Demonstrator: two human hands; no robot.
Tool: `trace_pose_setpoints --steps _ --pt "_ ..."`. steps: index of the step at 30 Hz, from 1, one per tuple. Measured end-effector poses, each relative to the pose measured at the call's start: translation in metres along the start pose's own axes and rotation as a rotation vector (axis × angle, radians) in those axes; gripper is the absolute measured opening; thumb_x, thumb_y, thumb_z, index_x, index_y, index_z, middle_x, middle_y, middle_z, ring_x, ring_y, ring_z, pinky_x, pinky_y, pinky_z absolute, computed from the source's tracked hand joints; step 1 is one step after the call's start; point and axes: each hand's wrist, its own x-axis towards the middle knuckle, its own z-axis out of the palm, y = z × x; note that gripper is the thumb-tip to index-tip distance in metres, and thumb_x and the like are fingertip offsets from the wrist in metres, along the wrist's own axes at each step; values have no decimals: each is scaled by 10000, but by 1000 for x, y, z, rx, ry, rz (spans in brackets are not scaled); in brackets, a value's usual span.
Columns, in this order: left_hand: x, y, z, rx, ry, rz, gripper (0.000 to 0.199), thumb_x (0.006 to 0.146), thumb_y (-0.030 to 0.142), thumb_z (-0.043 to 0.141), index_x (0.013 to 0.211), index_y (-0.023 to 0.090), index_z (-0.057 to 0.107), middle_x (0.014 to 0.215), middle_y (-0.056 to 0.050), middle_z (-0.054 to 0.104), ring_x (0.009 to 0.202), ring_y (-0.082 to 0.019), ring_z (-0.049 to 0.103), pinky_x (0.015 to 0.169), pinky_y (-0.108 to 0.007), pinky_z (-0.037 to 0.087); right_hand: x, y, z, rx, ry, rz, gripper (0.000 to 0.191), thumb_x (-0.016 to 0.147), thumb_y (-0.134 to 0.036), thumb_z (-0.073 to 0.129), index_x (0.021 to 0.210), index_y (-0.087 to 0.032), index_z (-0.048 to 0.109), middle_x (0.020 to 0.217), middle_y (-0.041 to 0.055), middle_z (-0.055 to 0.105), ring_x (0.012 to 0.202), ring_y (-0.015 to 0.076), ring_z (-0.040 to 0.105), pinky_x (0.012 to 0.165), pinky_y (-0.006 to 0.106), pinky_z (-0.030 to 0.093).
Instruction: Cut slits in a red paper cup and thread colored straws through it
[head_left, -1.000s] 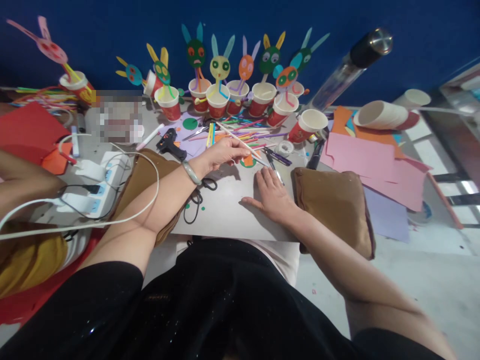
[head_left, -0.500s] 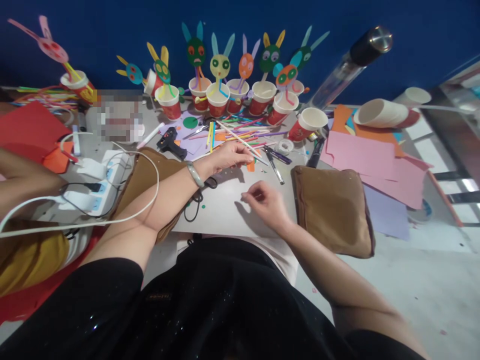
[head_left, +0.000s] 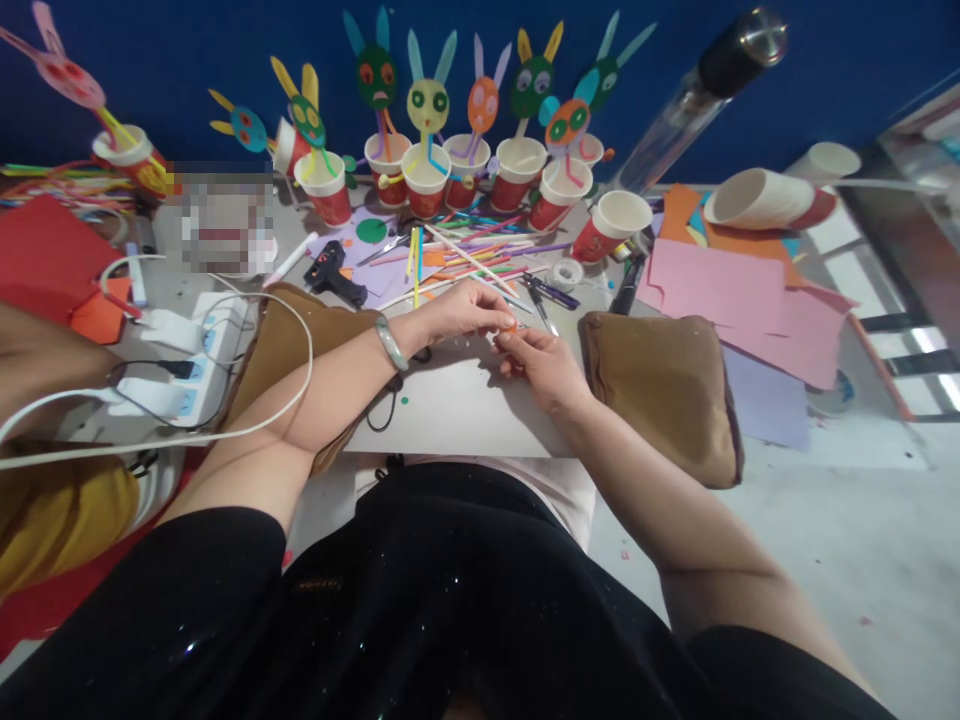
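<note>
My left hand (head_left: 471, 308), with a pale bangle (head_left: 391, 345) at its wrist, pinches a small orange piece (head_left: 510, 327) over the table. Thumb and fingers of my right hand (head_left: 541, 367) are closed at the same piece, so the fingertips of both hands meet around it. Just beyond them lie colored sticks (head_left: 480, 262), a pair of black-handled scissors (head_left: 551, 292) and a tape roll (head_left: 566, 273). A black glue gun (head_left: 335, 275) rests to the left on purple paper (head_left: 386, 285).
Red cups (head_left: 426, 180) with paper animal heads line the back. Brown cushions (head_left: 660, 395) flank the hands. Pink paper (head_left: 716, 285) lies right; a white power strip (head_left: 214, 350) with cables sits left, beside another person's arm (head_left: 52, 350). A clear bottle (head_left: 679, 115) stands behind.
My right hand has moved up and inward to meet my left hand at the orange piece. The whole view has shifted slightly.
</note>
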Motion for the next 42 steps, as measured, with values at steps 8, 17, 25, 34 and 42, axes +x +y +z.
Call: trace_pose_setpoints --steps 8,17,25,34,42 --pt "4 4 -11 165 -8 47 253 896 254 768 703 101 710 586 22 609 512 -41 498 530 -200 369 -2 -4 0 -51 14 99 283 760 -423 848 705 -184 707 565 -8 663 449 65 487 425 206 357" --pt "7 -7 -12 338 -10 94 93 777 150 718 693 113 712 596 36 604 580 -65 492 596 -229 346 -2 -4 3 -99 -43 109 351 737 -485 859 691 -175 703 478 -14 604 416 70 465 393 207 281" --pt "5 -10 -1 433 54 87 87 747 162 691 676 122 722 592 28 614 590 -89 505 602 -247 354 -6 -10 -14 -240 -145 96 439 644 -557 920 728 -170 732 571 20 686 463 100 569 444 228 439" --pt "4 -20 6 666 83 81 137 782 207 685 757 147 806 718 -22 730 685 -129 579 647 -263 376 7 -42 -78 -844 38 -235 173 801 -367 740 845 -200 752 694 32 754 549 170 656 558 302 502" --pt "5 -24 7 778 73 22 203 796 239 646 822 165 833 765 -43 768 711 -162 619 680 -287 402 18 -54 -108 -1116 71 -352 185 828 -372 656 868 -218 752 701 58 771 614 232 713 620 349 512"
